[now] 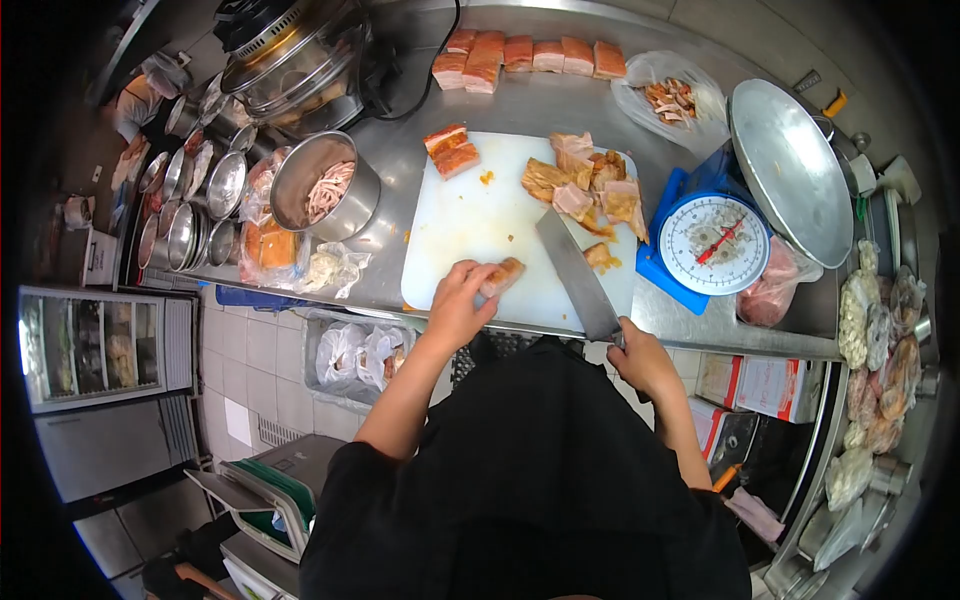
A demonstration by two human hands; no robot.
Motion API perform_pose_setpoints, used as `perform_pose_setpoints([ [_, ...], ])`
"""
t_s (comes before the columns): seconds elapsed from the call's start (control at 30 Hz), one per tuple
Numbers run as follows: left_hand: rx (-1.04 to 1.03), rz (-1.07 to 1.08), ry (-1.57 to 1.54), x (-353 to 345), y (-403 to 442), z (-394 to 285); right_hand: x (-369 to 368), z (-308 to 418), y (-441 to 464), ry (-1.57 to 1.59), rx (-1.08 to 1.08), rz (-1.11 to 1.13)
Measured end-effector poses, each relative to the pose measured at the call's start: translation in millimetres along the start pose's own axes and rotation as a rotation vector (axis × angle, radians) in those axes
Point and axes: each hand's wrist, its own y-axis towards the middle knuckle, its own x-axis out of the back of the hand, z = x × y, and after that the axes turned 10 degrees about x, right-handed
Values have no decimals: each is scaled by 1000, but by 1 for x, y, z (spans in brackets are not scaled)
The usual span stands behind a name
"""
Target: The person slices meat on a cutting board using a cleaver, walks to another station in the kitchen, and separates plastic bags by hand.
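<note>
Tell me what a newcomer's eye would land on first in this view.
Probably the broad cleaver in the right hand, its blade slanting over the white cutting board, where the left hand holds a small piece of meat. Next, likely the blue dial scale right of the board, and the row of meat blocks behind it on the steel counter.

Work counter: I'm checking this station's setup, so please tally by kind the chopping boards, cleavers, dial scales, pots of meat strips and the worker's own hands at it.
Chopping board: 1
Cleaver: 1
Dial scale: 1
Pot of meat strips: 1
Left hand and right hand: 2
Total: 6
</note>
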Motion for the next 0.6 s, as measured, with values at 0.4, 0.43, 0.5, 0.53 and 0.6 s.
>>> perform_pose_setpoints([
  [0.4,-332,-77,203,-6,46,18,-10,-13,-3,9,48,-36],
  [0.43,-332,-73,205,-1,43,18,-11,-13,-4,14,63,-42],
  [0.5,-365,-91,306,12,33,13,-12,-11,-5,19,49,-50],
  [0.53,-362,-92,309,15,27,13,-11,-10,-5,19,35,-61],
  [0.6,-281,-124,291,16,17,12,-14,-15,-3,16,41,-54],
])
